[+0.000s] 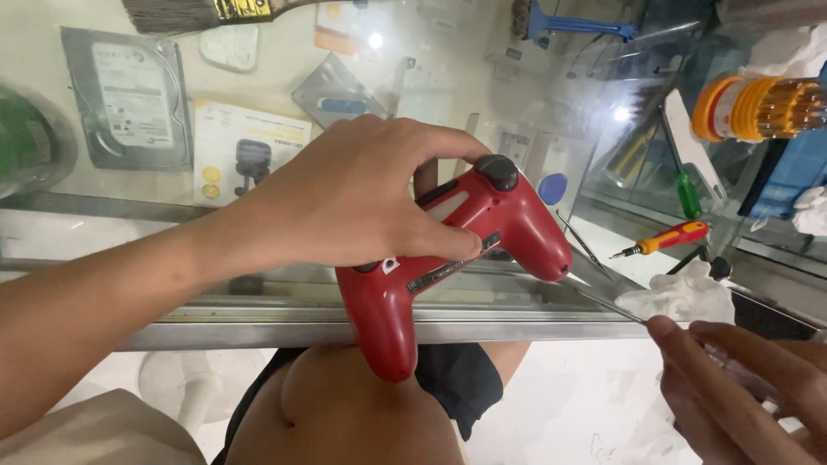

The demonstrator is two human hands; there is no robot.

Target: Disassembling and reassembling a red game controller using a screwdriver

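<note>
My left hand grips a red game controller from above, fingers wrapped over its top and thumb pressing its face near a seam. One handle of the controller points down over my knee. My right hand, at the lower right, holds a thin screwdriver with a clear handle. Its metal tip touches the controller's right edge.
I sit at a glass counter with a metal front edge. On and under the glass lie a hard drive, boxed goods, a red-and-yellow screwdriver, a green-handled one, tweezers, crumpled white tissue and an orange-capped screwdriver-bit set.
</note>
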